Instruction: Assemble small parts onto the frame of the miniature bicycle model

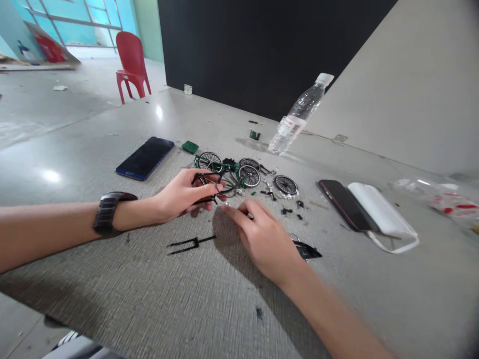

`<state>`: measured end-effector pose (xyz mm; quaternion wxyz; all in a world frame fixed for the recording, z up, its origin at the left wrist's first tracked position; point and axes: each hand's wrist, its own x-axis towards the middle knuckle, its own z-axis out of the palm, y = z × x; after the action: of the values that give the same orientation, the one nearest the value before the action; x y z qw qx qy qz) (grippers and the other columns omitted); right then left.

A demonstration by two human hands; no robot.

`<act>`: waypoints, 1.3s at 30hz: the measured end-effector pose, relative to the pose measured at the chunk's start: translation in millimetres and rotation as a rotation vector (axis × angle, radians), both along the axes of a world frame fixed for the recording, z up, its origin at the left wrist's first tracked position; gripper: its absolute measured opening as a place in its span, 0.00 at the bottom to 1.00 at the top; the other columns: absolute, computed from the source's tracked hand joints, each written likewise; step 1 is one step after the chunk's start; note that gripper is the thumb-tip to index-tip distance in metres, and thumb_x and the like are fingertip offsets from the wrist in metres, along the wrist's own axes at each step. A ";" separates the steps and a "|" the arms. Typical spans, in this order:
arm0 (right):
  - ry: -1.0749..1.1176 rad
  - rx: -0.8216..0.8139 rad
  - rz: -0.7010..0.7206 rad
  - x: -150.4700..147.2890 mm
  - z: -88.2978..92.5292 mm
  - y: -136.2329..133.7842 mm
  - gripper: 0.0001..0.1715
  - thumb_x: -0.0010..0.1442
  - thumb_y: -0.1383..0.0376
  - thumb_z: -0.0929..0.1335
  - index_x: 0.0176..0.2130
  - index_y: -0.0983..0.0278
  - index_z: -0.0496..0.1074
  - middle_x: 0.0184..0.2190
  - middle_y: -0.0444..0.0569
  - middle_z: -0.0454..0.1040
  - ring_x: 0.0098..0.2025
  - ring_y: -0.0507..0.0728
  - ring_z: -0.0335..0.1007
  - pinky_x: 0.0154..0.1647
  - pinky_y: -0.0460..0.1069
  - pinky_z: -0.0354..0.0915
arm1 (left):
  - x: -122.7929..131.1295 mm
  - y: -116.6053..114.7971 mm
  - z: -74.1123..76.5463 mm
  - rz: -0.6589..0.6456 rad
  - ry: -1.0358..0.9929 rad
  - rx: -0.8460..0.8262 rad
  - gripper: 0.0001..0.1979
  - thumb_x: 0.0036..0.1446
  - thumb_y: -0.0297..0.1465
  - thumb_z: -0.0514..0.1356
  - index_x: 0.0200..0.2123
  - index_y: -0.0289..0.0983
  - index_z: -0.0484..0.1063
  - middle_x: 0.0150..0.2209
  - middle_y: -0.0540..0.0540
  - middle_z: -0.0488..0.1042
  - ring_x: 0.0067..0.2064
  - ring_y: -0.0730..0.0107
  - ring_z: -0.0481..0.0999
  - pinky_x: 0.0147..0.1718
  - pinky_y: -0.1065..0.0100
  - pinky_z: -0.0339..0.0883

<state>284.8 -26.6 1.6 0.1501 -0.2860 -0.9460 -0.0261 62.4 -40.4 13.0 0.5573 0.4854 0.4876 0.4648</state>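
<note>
My left hand (187, 194), with a dark watch on its wrist, is closed around a small black model bicycle frame (198, 177). Close to its right, my right hand (264, 234) pinches at the fingertips, where a tiny shiny bit shows too small to name. A black two-pronged fork piece (194, 243) lies flat in front of my left hand. Just beyond both hands stands a green model bicycle (228, 167) with spoked wheels. A loose wheel (286, 184) lies to its right, among small black parts (287, 211). Partly behind my right hand is a flat black piece (309, 249).
A blue phone (145, 157) and a green block (190, 147) lie left. A clear bottle (299, 117) stands at the back. To the right are a dark phone (344, 204), a white power bank (381, 207) with cable, and a plastic bag (437, 197). A red chair (130, 57) stands beyond.
</note>
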 end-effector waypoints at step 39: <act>0.060 -0.135 0.015 -0.5 -2.7 2.9 0.20 0.71 0.71 0.62 0.54 0.67 0.79 0.40 0.55 0.72 0.41 0.59 0.72 0.39 0.53 0.72 | -2.1 -1.2 -0.6 -0.046 0.111 0.053 0.11 0.63 0.35 0.65 0.41 0.32 0.73 0.36 0.42 0.81 0.22 0.80 0.74 0.11 0.80 0.54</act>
<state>284.3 -23.7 -1.1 0.1588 -0.2892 -0.9428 0.0476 60.4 -41.6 12.5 0.5268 0.5363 0.4940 0.4368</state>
